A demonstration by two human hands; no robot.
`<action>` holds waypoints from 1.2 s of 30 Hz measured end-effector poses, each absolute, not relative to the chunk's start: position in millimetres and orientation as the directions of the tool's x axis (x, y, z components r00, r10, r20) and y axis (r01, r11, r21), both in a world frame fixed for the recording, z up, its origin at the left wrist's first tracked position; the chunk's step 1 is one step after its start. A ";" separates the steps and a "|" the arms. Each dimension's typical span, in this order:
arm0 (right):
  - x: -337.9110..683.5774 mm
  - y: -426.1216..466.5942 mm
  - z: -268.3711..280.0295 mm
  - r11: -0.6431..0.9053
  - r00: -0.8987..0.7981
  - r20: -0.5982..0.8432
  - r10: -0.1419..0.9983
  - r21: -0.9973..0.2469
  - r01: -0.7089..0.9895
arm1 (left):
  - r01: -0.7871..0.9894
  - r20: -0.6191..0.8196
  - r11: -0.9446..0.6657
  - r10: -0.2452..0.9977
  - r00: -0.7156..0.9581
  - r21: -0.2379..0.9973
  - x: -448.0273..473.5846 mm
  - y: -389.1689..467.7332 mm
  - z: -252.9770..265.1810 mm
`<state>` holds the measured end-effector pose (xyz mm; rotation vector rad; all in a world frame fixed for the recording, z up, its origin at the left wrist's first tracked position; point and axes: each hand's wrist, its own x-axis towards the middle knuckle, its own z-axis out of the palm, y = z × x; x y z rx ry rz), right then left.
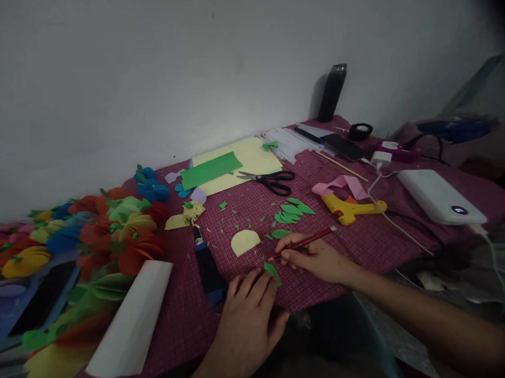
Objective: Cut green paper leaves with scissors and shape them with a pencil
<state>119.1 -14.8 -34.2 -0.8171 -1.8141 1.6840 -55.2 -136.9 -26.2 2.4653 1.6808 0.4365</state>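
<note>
My right hand [310,259] is closed around a red pencil [319,235], its tip low over the table by a green paper leaf [273,274]. Flat on the cloth lies my left hand [249,312], fingers stretched out, with the fingertips at the leaf's left edge. Whether they press on the leaf I cannot tell. Beyond my hands, several more cut green leaves [291,210] are piled among small green scraps. A cream paper piece with a rounded top [245,243] rests just above my left hand.
Black-handled scissors [273,182] lie by a green paper strip [212,170] on cream sheets [254,154]. To the right are a yellow glue gun [348,209] and a white power bank [441,197]. Colourful paper shapes [122,225] and a white paper roll [132,322] crowd the left.
</note>
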 end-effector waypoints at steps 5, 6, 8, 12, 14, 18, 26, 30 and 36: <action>115.3 -16.1 -42.1 0.172 -0.658 0.080 0.749 -0.982 0.076 | 0.882 0.155 -0.384 0.922 0.354 0.274 -56.1 -137.5 -26.1; 115.8 -16.6 -42.6 0.181 -0.659 0.080 0.747 -0.980 0.086 | 0.881 0.148 -0.384 0.923 0.356 0.277 -56.2 -137.6 -26.2; 116.8 -16.8 -42.7 0.191 -0.670 0.073 0.739 -0.976 0.104 | 0.881 0.138 -0.382 0.924 0.357 0.280 -56.5 -137.7 -27.0; 117.3 -15.6 -42.0 0.209 -0.696 0.068 0.714 -0.971 0.119 | 0.882 0.131 -0.383 0.924 0.360 0.275 -57.2 -136.9 -28.7; 117.0 -15.3 -41.9 0.218 -0.698 0.070 0.713 -0.968 0.126 | 0.881 0.123 -0.386 0.922 0.366 0.272 -57.6 -136.5 -28.8; 116.9 -16.1 -41.2 0.219 -0.698 0.055 0.713 -0.965 0.147 | 0.883 0.096 -0.386 0.922 0.374 0.266 -58.7 -136.4 -28.0; 117.9 -16.0 -42.6 0.236 -0.707 0.038 0.706 -0.954 0.185 | 0.884 0.059 -0.387 0.921 0.386 0.263 -60.2 -137.5 -27.0; 117.8 -15.7 -42.9 0.230 -0.711 0.030 0.702 -0.955 0.187 | 0.886 0.045 -0.378 0.924 0.381 0.268 -60.3 -137.5 -27.0; 117.4 -15.4 -40.3 0.246 -0.715 0.048 0.698 -0.953 0.175 | 0.887 0.028 -0.371 0.925 0.379 0.275 -61.7 -138.8 -27.7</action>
